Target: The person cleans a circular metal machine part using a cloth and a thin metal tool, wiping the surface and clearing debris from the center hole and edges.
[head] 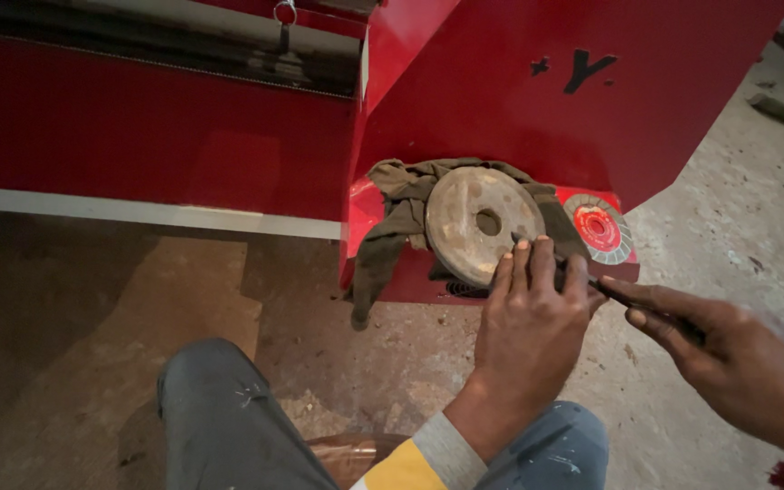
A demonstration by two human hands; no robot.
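Note:
A round, rusty metal disc (475, 220) with a hole in its middle leans on a dark olive cloth (390, 227) on the ledge of a red machine (501, 100). My left hand (530, 318) lies on the disc's lower right rim, fingers together, holding it there. My right hand (728, 358) reaches in from the right and grips a thin dark tool (612, 292). The tool's shaft passes under my left fingers, and its tip shows on the disc's face.
A red-centred flap disc (599, 229) lies on the ledge just right of the cloth. My knees in grey trousers (229, 417) are at the bottom. Rough concrete floor (728, 209) spreads to the right, and a pale strip (138, 210) edges the machine's left panel.

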